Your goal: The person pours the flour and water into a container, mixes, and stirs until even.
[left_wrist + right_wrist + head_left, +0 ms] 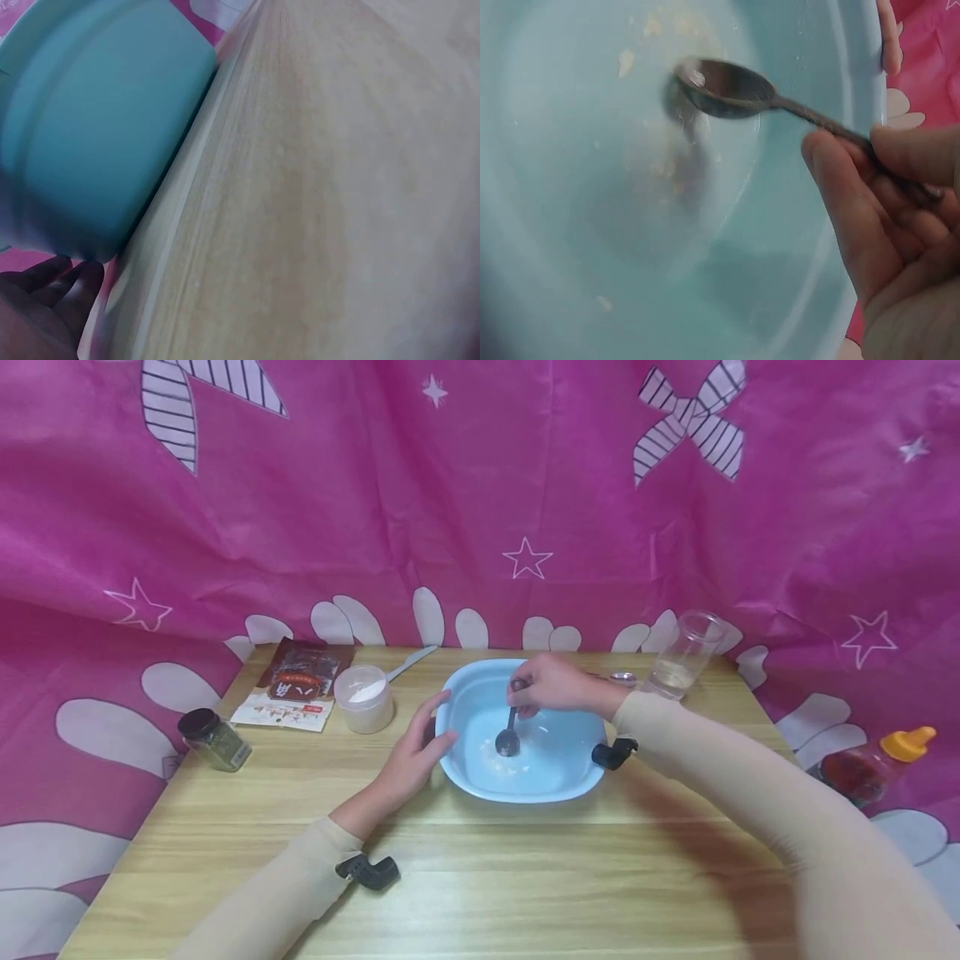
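A light blue plastic basin (517, 797) stands on the wooden table. My left hand (416, 752) rests against its left side, thumb at the rim; in the left wrist view, fingers (79, 300) touch the outer wall. Over the basin, my right hand (553, 683) pinches the handle of a dark metal spoon (731, 88) between thumb and fingers. The spoon's bowl, with something whitish and shiny in it, hangs low over the basin floor. Pale wet-looking flecks (626, 63) lie scattered on that floor.
Left of the basin are a tub of white powder (365, 699), a pale spatula-like handle (412, 662), brown and white packets (300, 683) and a dark-capped jar (216, 741). Behind my right forearm stands a clear cup (684, 656). A yellow-capped bottle (873, 766) is far right.
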A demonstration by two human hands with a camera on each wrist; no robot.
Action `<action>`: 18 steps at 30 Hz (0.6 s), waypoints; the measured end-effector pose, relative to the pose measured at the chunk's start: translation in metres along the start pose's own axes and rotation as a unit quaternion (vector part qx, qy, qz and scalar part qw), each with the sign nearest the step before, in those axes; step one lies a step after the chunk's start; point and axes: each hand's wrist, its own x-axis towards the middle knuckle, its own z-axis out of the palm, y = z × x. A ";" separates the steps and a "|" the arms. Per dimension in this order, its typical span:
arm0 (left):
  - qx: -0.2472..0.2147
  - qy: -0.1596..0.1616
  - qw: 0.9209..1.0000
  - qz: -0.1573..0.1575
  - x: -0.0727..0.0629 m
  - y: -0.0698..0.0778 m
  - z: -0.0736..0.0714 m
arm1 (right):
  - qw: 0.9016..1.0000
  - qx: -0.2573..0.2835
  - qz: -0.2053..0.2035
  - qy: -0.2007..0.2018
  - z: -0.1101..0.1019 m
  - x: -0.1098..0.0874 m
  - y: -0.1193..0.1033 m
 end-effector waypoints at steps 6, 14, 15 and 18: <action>0.000 0.001 1.000 0.002 0.001 -0.004 0.001 | 0.997 -0.034 0.024 0.064 -0.002 -0.001 0.003; -0.007 0.002 1.000 -0.004 -0.001 -0.002 0.001 | 0.999 -0.015 -0.017 0.025 0.002 0.000 0.002; -0.007 0.002 1.000 -0.004 -0.001 -0.001 0.000 | 0.999 -0.022 -0.016 0.039 0.002 0.001 0.002; -0.007 0.001 1.000 -0.003 -0.001 0.001 0.000 | 0.996 -0.042 0.000 0.075 0.002 0.001 0.003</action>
